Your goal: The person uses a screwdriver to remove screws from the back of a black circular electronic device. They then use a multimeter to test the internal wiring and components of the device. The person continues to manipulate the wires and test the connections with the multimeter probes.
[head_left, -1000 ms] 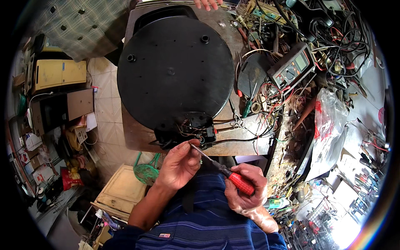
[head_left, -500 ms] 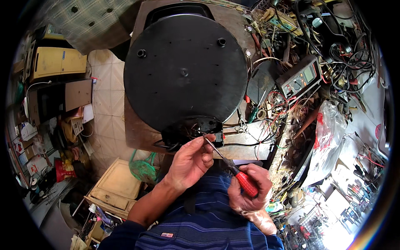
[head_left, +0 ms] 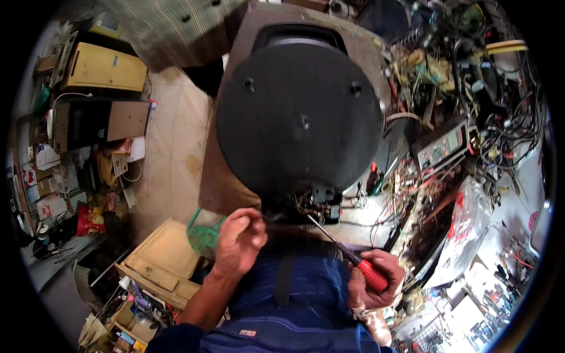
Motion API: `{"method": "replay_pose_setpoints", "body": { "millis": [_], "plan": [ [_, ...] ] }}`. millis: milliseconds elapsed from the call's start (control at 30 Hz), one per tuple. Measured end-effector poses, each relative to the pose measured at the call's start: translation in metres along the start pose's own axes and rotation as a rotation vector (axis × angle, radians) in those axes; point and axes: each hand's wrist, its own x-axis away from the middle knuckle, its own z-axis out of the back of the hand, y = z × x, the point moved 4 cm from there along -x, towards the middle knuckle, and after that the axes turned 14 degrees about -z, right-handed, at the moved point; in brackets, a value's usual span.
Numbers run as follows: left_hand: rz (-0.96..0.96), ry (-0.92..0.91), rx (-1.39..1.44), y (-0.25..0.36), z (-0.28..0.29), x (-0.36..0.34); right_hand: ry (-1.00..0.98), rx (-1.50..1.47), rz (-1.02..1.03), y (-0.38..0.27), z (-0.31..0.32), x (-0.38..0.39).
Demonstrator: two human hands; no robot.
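- We see one round black base [head_left: 297,117] filling the upper centre of the frame, with three small knobs on its face.
- Our left hand [head_left: 240,238], lower centre-left, is curled nearly closed against the base's lower edge; we cannot tell what it pinches.
- Our right hand [head_left: 375,276], lower right, is wrapped tight around one red-handled screwdriver [head_left: 347,253], whose tip points up-left to the wiring block [head_left: 321,200] under the base.
- One meter box [head_left: 442,147] sits right of centre among tangled wires.

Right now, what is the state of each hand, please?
Left hand: closed, fingers curled at the edge of the black round device; what it pinches cannot be told.
Right hand: closed around the screwdriver.
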Motion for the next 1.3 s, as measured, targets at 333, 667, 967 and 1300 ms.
{"method": "replay_pose_setpoints", "body": {
  "millis": [333,667,967,1300],
  "plan": [
    [-0.265,0.094,-0.202,0.064,0.029,-0.081,0.173,-0.113,-0.068,-0.027,-0.017,-0.06],
    [-0.214,0.041,-0.529,0.045,0.034,-0.117,0.15,-0.024,-0.039,-0.057,-0.069,-0.112],
    [-0.243,0.053,-0.457,0.041,0.037,-0.129,-0.109,0.052,0.196,-0.085,-0.141,-0.181],
    [-0.244,0.023,-0.372,0.039,0.033,-0.133,-0.135,0.105,0.244,-0.093,-0.185,-0.209]
  ]
}}
